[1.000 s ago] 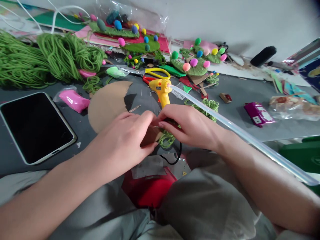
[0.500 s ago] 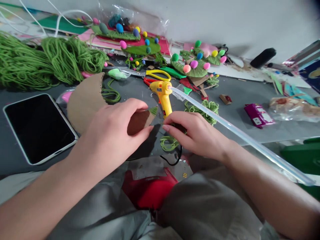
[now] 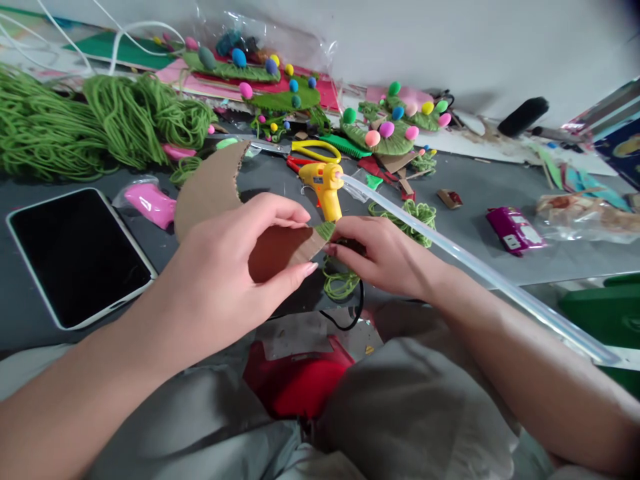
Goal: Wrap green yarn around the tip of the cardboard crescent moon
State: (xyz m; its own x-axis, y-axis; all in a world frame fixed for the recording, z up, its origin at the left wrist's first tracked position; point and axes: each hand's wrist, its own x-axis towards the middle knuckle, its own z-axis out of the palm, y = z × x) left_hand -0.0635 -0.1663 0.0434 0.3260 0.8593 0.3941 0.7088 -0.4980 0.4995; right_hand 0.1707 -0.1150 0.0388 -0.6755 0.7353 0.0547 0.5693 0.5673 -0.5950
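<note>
My left hand (image 3: 225, 267) is closed round a curved piece of brown cardboard (image 3: 210, 183), thumb in front and fingers behind. Green yarn (image 3: 325, 231) is wrapped over the cardboard's right tip. Right beside that tip, my right hand (image 3: 390, 257) is closed in a pinch on green yarn, though its fingertips are partly hidden. A small loose bundle of the yarn (image 3: 343, 285) hangs below the right fingers. Just beyond the hands lies a yellow hot glue gun (image 3: 323, 183) with a long clear glue stick (image 3: 450, 247) reaching over my right forearm.
A tablet (image 3: 83, 257) lies at the left, with green yarn skeins (image 3: 120, 117) behind it. Yellow-handled scissors (image 3: 315, 152) and green pieces with coloured balls (image 3: 390, 137) lie farther back. A purple packet (image 3: 515, 230) sits at right, near a green bin (image 3: 605, 310).
The cardboard and my left hand have shifted right, bringing the wrapped tip up to my right fingers. The pink packet beside the tablet is now more exposed.
</note>
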